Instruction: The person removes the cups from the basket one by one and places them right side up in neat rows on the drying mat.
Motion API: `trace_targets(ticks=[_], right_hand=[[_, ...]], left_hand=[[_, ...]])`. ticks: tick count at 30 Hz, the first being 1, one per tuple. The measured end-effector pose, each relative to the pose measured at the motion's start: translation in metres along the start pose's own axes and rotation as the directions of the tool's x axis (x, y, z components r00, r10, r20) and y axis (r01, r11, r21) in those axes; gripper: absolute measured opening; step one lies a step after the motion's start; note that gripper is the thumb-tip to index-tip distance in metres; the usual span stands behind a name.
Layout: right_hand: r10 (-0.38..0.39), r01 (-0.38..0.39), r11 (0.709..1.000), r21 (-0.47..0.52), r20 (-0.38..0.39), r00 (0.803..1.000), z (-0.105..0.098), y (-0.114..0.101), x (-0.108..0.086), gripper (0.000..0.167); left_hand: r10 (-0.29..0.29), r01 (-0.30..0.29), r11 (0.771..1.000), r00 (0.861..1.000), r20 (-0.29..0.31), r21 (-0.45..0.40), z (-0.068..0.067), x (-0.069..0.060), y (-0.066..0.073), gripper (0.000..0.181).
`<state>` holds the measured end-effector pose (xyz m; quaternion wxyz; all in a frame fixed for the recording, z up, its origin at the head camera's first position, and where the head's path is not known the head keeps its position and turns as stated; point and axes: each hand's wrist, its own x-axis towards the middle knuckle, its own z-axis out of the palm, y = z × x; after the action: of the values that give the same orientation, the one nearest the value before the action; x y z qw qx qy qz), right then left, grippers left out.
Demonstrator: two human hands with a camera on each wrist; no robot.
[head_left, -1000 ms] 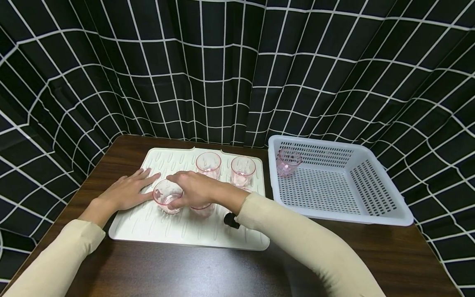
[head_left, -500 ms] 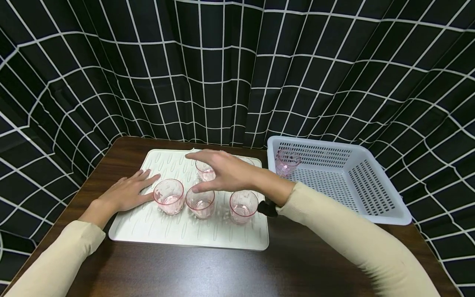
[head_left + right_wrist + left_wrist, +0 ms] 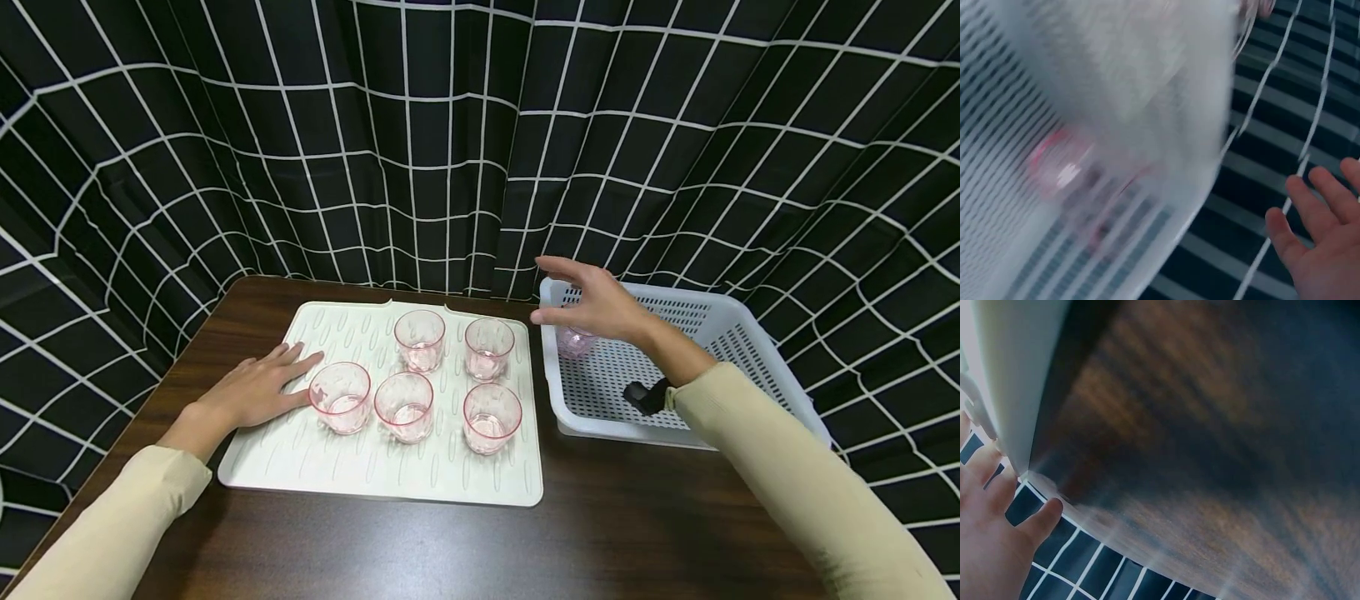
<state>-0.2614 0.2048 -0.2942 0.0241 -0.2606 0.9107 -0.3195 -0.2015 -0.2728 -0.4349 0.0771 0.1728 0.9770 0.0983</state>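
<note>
My left hand (image 3: 258, 385) lies flat with spread fingers on the left side of a white ridged drying mat (image 3: 300, 458); its thumb is by a pink-tinted clear glass (image 3: 341, 398). Several more such glasses stand upright on the mat, among them one in the front middle (image 3: 406, 408) and one at the front right (image 3: 491, 419). Over the left end of a pale plastic basket (image 3: 600, 427), my right hand (image 3: 600, 304) hovers with thumb and fingers apart, holding nothing. Beneath it, partly hidden, a pink glass (image 3: 574, 343) is inside the basket; the right wrist view shows this glass (image 3: 1063, 165) blurred.
Two glasses stand at the mat's back, one in the middle (image 3: 420, 340) and one to the right (image 3: 489, 348). The dark wooden table (image 3: 360, 550) extends in front of mat and basket. A black curtain with white grid lines (image 3: 420, 167) hangs behind.
My right hand has let go of the front-left glass, leaving it on the mat. It has moved right, across the other glasses, to above the basket. My left hand has stayed put.
</note>
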Motion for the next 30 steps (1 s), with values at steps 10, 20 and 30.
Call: trace_targets(ticks=[10,20,30], right_hand=[[0.240,-0.230,0.968,-0.101,0.100,0.966,-0.012,0.061,-0.013,0.087],[0.279,-0.262,0.957,-0.126,0.148,0.949,-0.007,0.086,-0.017,0.093],[0.281,-0.271,0.958,-0.094,0.111,0.953,0.001,0.100,-0.021,0.083]], left_hand=[[0.003,-0.003,1.000,1.000,0.002,-0.002,0.002,-0.001,-0.002,0.075],[0.006,-0.006,1.000,1.000,-0.007,0.003,0.001,-0.001,-0.001,0.075],[0.003,-0.003,1.000,1.000,-0.007,-0.003,0.000,-0.001,-0.001,0.075]])
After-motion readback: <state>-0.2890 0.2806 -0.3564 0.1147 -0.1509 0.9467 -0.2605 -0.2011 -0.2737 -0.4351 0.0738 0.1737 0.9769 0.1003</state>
